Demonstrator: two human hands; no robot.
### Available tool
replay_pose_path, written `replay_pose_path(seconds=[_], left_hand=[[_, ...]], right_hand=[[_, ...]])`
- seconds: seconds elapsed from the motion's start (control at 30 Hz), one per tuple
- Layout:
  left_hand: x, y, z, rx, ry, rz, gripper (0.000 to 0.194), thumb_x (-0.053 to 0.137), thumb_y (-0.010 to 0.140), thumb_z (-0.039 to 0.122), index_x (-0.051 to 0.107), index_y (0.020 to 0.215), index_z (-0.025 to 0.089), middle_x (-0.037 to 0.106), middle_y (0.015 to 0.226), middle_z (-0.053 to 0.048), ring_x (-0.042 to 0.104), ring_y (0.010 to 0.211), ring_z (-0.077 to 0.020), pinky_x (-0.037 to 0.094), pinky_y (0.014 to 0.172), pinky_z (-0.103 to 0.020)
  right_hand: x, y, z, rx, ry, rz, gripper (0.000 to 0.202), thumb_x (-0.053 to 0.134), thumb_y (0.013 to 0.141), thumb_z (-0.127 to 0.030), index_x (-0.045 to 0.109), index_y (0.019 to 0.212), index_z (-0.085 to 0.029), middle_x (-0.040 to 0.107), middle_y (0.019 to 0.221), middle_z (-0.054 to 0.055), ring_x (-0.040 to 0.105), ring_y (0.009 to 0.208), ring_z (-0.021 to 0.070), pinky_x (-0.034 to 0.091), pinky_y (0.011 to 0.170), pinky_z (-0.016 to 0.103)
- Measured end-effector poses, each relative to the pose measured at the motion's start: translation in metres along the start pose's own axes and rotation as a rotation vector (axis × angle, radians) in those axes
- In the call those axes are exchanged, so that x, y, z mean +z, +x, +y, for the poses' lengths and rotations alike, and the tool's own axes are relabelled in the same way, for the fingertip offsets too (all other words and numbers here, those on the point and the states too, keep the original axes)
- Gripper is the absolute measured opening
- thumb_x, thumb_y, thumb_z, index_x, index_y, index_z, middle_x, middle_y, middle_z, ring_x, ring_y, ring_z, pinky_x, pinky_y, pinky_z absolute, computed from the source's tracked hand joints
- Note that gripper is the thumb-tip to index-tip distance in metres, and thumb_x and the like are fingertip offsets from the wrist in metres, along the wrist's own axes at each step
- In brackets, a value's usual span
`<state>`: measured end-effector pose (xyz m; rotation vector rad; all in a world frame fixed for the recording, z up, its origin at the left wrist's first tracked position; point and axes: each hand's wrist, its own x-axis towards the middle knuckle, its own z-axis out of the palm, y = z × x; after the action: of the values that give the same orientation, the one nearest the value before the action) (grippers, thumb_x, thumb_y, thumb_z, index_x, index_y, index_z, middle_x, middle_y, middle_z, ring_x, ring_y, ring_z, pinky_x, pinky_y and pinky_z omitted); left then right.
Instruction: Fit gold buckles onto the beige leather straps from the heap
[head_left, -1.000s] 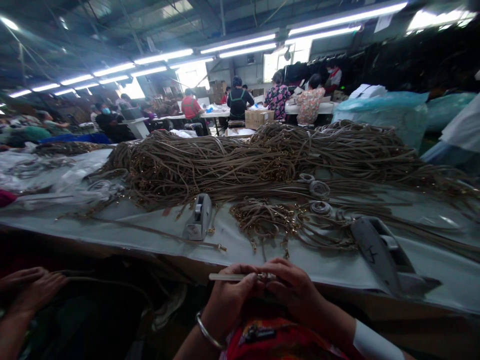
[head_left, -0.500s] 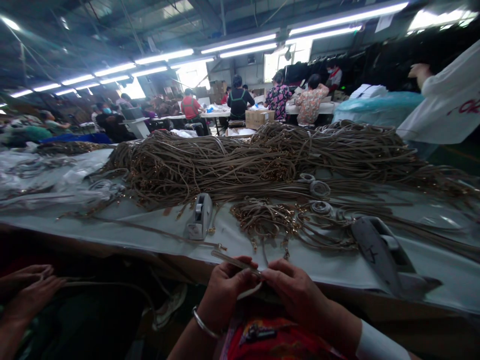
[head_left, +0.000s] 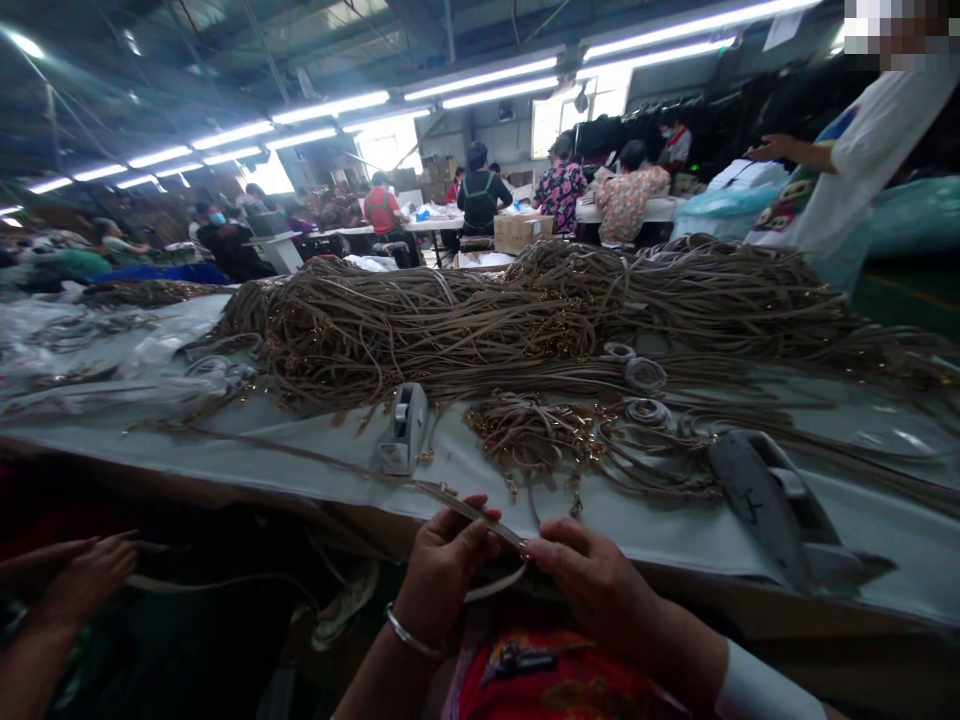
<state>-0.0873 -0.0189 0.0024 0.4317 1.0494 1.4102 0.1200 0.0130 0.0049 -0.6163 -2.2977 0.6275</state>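
Just off the table's front edge, my left hand (head_left: 452, 560) pinches a folded taupe strap (head_left: 480, 517) between thumb and fingers. My right hand (head_left: 589, 570) grips the strap's right end, where a small metallic glint shows. Below the hands, part of the strap hangs in a loop. The strap's far end reaches over the table edge, close to a grey tape dispenser (head_left: 403, 430). A small heap of straps with gold clasps (head_left: 532, 435) lies beyond my hands.
A long pile of taupe straps (head_left: 420, 320) covers the table's middle. A larger tape dispenser (head_left: 780, 510) stands at the right edge. Another person's hands (head_left: 90, 580) hold a strap at lower left. A person in white (head_left: 885, 130) stands at upper right.
My left hand has slid a little left along the strap, away from my right hand. The person in white has turned and leaned into view; the hands at lower left have shifted.
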Motion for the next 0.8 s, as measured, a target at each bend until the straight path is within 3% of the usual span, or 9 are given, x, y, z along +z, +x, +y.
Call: replay_pose_path(seconds=[0.4,0.7,0.8], left_hand=[[-0.0011,-0.0008,0.0054,0.016,-0.029,0.074,0.048,0.092,0.058,0.021,0.072,0.101,0.013,0.078,0.089,-0.01,0.07,0.066,-0.0127,0.059,0.064,-0.021],[0.0,-0.0048,0.0002,0.011,0.036,-0.029,0.041,0.087,0.069,0.025,0.07,0.104,0.013,0.078,0.092,-0.01,0.071,0.067,-0.0137,0.059,0.066,-0.023],[0.0024,-0.0056,0.0008,0.011,0.012,-0.013,0.041,0.088,0.067,0.024,0.07,0.103,0.013,0.078,0.091,-0.009,0.071,0.069,-0.0141,0.059,0.067,-0.023]], right_hand=[[0.001,-0.0015,0.002,-0.004,-0.006,-0.002,0.029,0.037,0.098,-0.011,0.063,0.109,-0.016,0.056,0.086,0.006,0.052,0.071,0.0147,0.045,0.062,0.025],[0.0034,0.0013,0.0004,0.019,-0.025,-0.005,0.025,0.04,0.099,-0.014,0.064,0.103,-0.017,0.056,0.084,0.005,0.052,0.069,0.0135,0.043,0.06,0.023],[0.0037,0.0016,0.0009,0.022,-0.039,-0.023,0.025,0.04,0.099,-0.014,0.064,0.101,-0.016,0.056,0.083,0.005,0.052,0.068,0.0137,0.043,0.059,0.023]])
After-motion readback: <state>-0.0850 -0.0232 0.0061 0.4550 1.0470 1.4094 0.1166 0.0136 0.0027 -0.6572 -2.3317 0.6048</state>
